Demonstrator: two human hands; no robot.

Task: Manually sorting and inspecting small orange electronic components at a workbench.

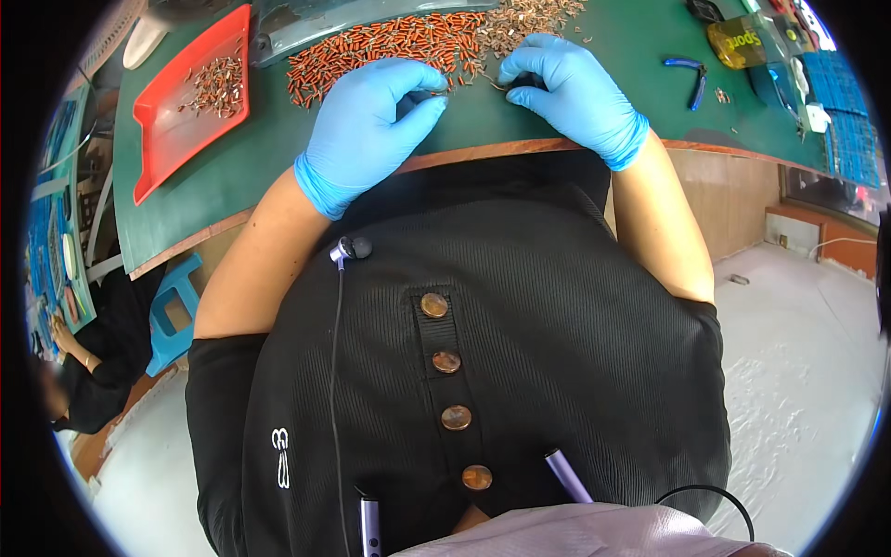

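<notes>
Both hands wear blue gloves and rest at the near edge of a green work mat (232,176). My left hand (367,125) is curled around a small dark object, thumb and fingers pinched toward a thin wire-like piece (447,91). My right hand (566,88) is closed over another small dark object (524,82) close beside it. Just beyond the fingers lies a wide heap of small orange cylindrical parts with metal leads (390,42). A second heap of paler, brownish parts (524,17) lies behind my right hand.
A red tray (172,130) holding several similar parts sits at the left. Blue-handled pliers (691,79) and a yellow box (738,42) lie at the right, blue component racks (849,121) further right. Another person (88,371) sits at lower left by a blue stool (172,311).
</notes>
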